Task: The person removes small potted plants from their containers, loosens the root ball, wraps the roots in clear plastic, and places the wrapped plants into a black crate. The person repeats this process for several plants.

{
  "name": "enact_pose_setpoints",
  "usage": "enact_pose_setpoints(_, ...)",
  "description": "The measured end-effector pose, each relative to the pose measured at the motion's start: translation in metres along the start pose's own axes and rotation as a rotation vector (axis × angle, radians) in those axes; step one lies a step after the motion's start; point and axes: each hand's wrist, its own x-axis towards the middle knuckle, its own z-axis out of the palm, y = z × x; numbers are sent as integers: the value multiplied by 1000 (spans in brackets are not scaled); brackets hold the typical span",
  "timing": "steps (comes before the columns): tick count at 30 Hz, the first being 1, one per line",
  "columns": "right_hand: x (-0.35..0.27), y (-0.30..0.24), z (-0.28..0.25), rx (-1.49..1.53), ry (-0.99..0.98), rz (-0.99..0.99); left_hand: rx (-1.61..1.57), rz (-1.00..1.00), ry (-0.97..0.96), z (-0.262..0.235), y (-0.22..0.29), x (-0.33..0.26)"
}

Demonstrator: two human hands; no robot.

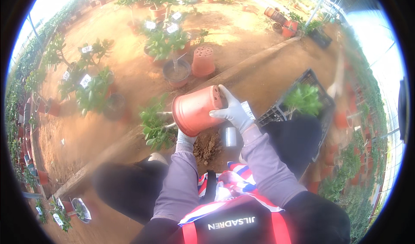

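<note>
A terracotta-coloured plastic flowerpot (194, 110) lies tilted on its side in the air before me, base to the right. From its mouth, on the left, stick the pale stems and green leaves of a potted plant (155, 125). My right hand (235, 112), in a whitish glove, is closed on the pot's base, thumb on the near side and fingers over the holed bottom. Gloved too, my left hand (186, 139) holds the pot from below near its rim; most of its fingers are hidden behind it. Dark loose soil (206, 149) lies on the ground beneath.
A white cylinder (231, 137) stands by the soil. At right, a black crate (309, 77) holds a leafy plant (302, 99). Ahead are an upturned pot (203, 62) and a plant in a pot (177, 73). Tagged plants (93, 90) stand left; a wooden beam (255, 61) crosses the ground.
</note>
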Motion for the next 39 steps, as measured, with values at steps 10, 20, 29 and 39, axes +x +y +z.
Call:
enact_pose_setpoints(10,61,-36,-94,-72,171,83,-793,-126,-64,-37,-36,-3)
enact_pose_setpoints(20,328,10,-83,-1085,355,-232,-430,-204,362,-15,-13,-6)
enact_pose_setpoints(29,353,106,-45,-1492,-37,95,-264,-209,113,-4,8,15)
enact_pose_setpoints(39,85,96,-15,115,-493,403,-28,-182,38,-23,2,18)
